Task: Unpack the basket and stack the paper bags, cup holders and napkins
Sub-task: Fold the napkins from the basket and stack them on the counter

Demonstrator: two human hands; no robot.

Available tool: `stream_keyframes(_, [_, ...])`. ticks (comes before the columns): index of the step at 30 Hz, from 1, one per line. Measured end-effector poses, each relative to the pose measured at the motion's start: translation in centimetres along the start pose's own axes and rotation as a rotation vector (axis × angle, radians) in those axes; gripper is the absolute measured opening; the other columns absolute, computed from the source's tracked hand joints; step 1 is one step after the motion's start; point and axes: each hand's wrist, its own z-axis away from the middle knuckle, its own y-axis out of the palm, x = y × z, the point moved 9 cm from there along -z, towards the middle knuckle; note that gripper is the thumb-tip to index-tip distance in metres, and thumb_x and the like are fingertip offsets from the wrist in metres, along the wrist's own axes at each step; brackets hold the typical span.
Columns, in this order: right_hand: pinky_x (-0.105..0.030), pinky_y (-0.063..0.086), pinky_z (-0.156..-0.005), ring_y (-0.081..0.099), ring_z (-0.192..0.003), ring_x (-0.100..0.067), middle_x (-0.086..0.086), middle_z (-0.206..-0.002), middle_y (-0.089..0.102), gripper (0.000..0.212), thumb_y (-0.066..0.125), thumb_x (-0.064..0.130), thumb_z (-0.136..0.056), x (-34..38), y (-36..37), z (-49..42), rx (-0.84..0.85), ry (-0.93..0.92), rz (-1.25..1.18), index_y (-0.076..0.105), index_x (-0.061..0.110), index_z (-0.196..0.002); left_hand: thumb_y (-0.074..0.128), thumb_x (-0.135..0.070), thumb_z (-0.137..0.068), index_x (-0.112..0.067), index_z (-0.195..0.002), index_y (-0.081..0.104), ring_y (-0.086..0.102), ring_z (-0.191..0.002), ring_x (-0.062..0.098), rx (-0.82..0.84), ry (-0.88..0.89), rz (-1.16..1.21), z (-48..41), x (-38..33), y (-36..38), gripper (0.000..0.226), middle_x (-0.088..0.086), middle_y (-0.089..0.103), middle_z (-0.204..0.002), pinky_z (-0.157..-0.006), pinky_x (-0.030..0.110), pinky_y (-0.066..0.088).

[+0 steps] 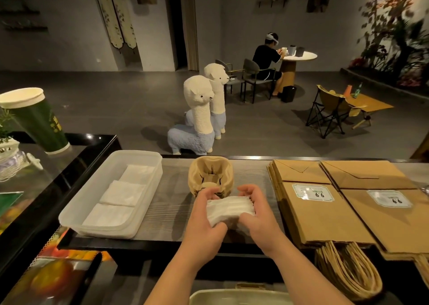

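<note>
A stack of white napkins (228, 209) is held between both hands just above the grey counter (169, 202). My left hand (204, 221) grips its left end and my right hand (257, 214) grips its right end, fingers curled over the top. Right behind them stands a stack of beige pulp cup holders (210, 173). To the left, a translucent plastic bin (130, 225) holds three flat napkin piles (121, 194). Two stacks of brown paper bags (325, 202) with twisted handles lie flat on the right. A pale basket rim (236, 295) shows at the bottom edge.
A tall green paper cup (38, 121) stands on the black raised ledge (76, 163) at the left. Beyond the counter are two alpaca figures (199, 119), a seated person at a round table (299, 56), and a folding chair (329, 109).
</note>
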Motion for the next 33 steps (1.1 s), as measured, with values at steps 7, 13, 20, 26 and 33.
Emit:
stream_keyframes(7, [-0.025,0.057,-0.074,0.063,-0.099,-0.023,-0.007,-0.113,0.057,0.061,0.062,-0.01,-0.084,-0.2,-1.3,-0.1,-0.006,0.059,0.1,0.048,0.035,-0.122,0.068,0.004,-0.083,-0.041,-0.118,0.06,0.068,-0.093,0.012,-0.027,-0.073,0.082,-0.2,1.0,-1.9,0.057,-0.004,0.065,-0.109,-0.08,0.028,0.057])
stream_keyframes(13, [-0.033,0.056,-0.072,0.064,-0.091,-0.022,-0.002,-0.104,0.063,0.054,0.065,-0.009,-0.082,2.8,-2.7,0.0,-0.14,-0.038,0.023,0.054,0.03,-0.118,0.076,0.007,-0.077,-0.03,-0.128,0.06,0.068,-0.109,0.02,0.139,-0.193,0.199,0.8,1.2,-1.0,0.065,0.008,0.066,-0.122,-0.087,0.033,0.058])
stream_keyframes(20, [-0.036,0.055,-0.08,0.061,-0.097,-0.019,0.001,-0.109,0.059,0.056,0.067,-0.003,-0.08,6.4,-0.9,0.3,-0.045,-0.082,0.133,0.053,0.039,-0.115,0.074,-0.019,-0.079,-0.028,-0.138,0.056,0.066,-0.121,0.023,0.312,-0.265,0.338,2.7,-1.5,1.8,0.062,0.002,0.07,-0.13,-0.1,0.041,0.053])
stream_keyframes(26, [-0.04,0.057,-0.087,0.066,-0.096,-0.019,-0.004,-0.114,0.062,0.057,0.076,0.006,-0.08,6.4,0.6,0.6,0.058,0.015,0.114,0.051,0.031,-0.125,0.075,-0.022,-0.085,-0.02,-0.127,0.065,0.071,-0.112,0.027,0.15,-0.348,0.404,3.0,-1.2,0.9,0.043,0.007,0.076,-0.118,-0.092,0.042,0.056])
stream_keyframes(33, [-0.025,0.052,-0.076,0.069,-0.102,-0.01,0.005,-0.119,0.068,0.046,0.07,0.047,-0.089,2.9,1.9,4.0,0.038,0.298,-0.095,0.051,0.032,-0.129,0.065,-0.014,-0.095,-0.024,-0.123,0.068,0.071,-0.11,0.032,-0.098,-0.435,0.655,4.4,0.1,-0.1,0.03,0.007,0.077,-0.114,-0.094,0.051,0.056])
